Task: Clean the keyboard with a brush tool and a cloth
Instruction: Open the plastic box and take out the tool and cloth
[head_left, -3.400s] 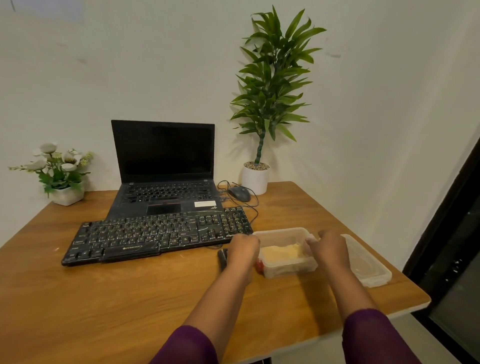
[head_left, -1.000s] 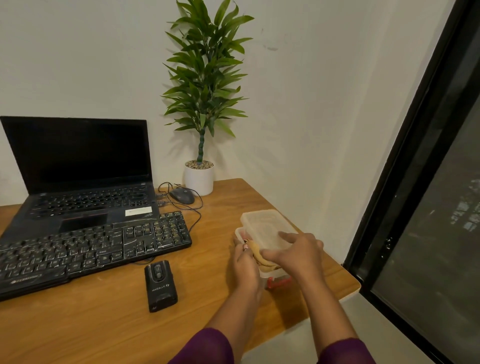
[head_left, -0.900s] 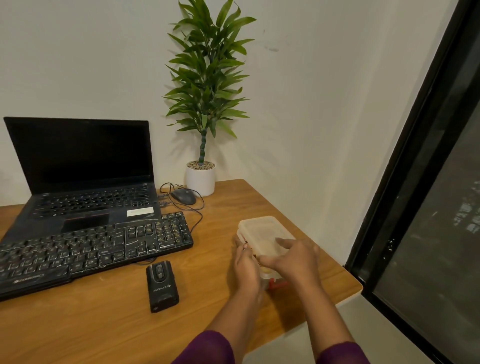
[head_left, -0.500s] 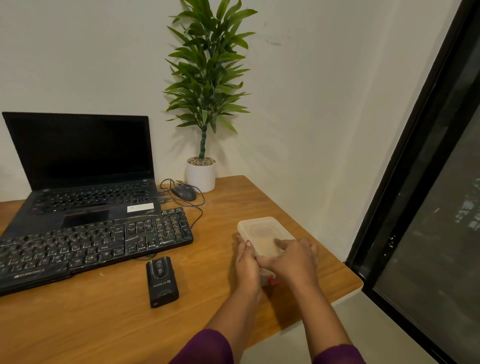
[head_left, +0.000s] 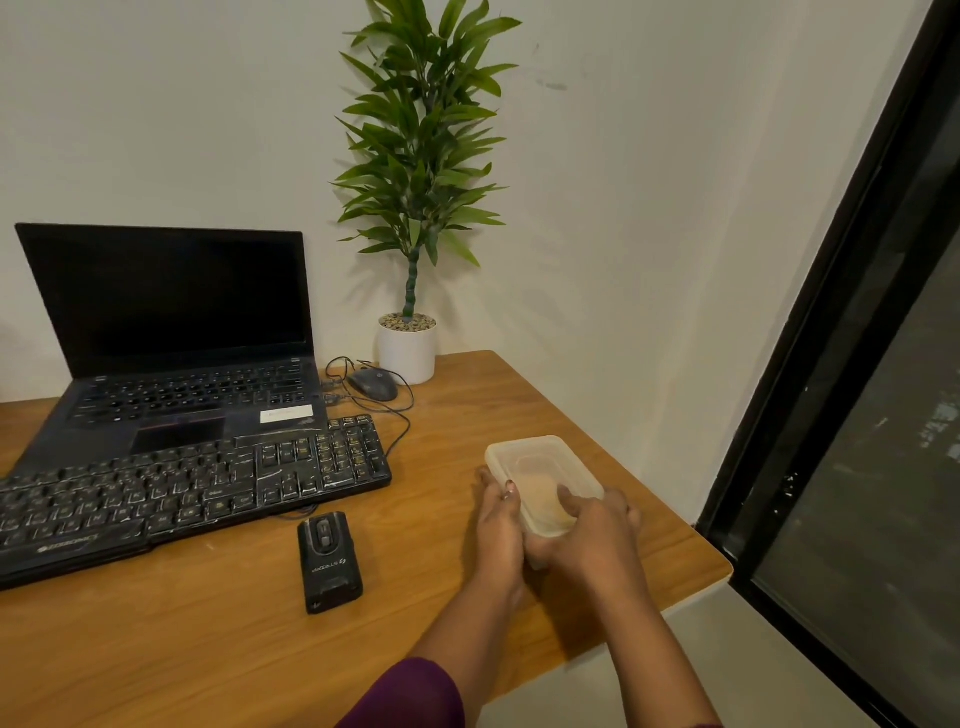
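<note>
Head view: left hand (head_left: 498, 525) presses, right hand (head_left: 592, 540) grips one lidded container (head_left: 530, 456); one keyboard (head_left: 182, 493) nearby.

My wooden bench (head_left: 467, 405) meets a plain off-white wall (head_left: 156, 104). At my right stands a black-framed window (head_left: 893, 441) over pale floor (head_left: 701, 654).

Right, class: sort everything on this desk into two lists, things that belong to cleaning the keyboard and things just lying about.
Belongs to the job: keyboard; black handheld tool; lidded container; yellowish cloth inside it.
Just lying about: laptop; mouse; potted plant.
</note>
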